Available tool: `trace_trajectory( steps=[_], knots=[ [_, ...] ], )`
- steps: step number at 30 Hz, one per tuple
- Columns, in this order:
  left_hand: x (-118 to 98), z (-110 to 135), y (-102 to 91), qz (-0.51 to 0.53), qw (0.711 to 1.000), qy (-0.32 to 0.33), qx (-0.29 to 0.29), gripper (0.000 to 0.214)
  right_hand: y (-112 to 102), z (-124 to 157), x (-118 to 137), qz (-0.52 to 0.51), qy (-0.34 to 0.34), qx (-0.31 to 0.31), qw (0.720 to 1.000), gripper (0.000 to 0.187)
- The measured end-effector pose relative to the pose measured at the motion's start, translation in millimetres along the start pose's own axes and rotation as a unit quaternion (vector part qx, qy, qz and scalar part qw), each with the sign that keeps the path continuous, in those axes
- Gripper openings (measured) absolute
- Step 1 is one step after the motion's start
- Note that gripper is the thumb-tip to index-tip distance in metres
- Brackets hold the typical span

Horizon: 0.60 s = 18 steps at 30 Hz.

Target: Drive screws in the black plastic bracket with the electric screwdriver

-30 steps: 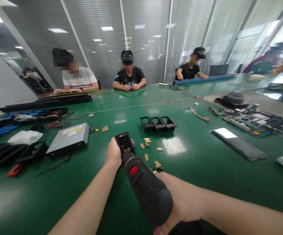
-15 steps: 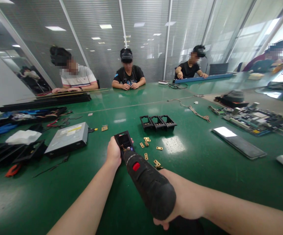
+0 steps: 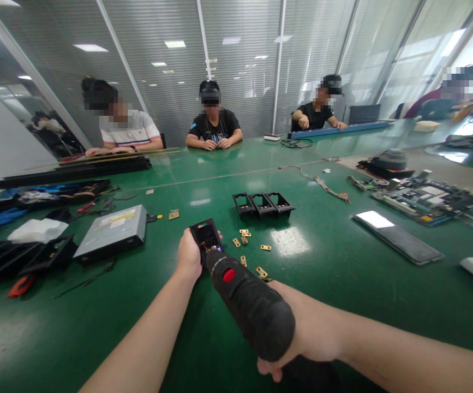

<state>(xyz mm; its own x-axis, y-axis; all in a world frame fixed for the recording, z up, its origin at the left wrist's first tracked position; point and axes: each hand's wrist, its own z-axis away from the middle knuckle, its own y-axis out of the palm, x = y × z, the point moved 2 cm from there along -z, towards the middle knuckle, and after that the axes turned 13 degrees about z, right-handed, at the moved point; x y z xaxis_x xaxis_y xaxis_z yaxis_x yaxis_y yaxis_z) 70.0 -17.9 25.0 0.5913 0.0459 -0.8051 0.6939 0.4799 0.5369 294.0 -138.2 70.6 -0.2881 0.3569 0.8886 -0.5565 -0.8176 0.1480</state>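
My left hand is closed round the left side of a small black plastic frame, tilted up above the green table. In my right hand is a black cordless drill with a red switch on top, its front end pointing into the frame. The drill body hides its tip and most of the right-hand fingers. Bits of brass-coloured metal show inside the frame. Several small brass plates with holes lie on the table just right of the frame. Beyond them, three similar black frames stand side by side.
To the left are a silver disc drive, more black frames and an orange-handled tool. A dark flat slab and a circuit board lie right. Several people sit across the table, one near a blue bar.
Both hands, the drill and the frame keep nearly the same pose. The whole view has shifted very slightly.
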Motion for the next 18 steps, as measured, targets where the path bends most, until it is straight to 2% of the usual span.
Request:
trace_trajectory(
  steps=[18],
  knots=[
    [0.8,-1.1,-1.2,0.02,1.0,0.008,0.001,0.031,0.7,-0.4,-1.9,0.016,-0.003,0.004,1.0,0.06]
  ],
)
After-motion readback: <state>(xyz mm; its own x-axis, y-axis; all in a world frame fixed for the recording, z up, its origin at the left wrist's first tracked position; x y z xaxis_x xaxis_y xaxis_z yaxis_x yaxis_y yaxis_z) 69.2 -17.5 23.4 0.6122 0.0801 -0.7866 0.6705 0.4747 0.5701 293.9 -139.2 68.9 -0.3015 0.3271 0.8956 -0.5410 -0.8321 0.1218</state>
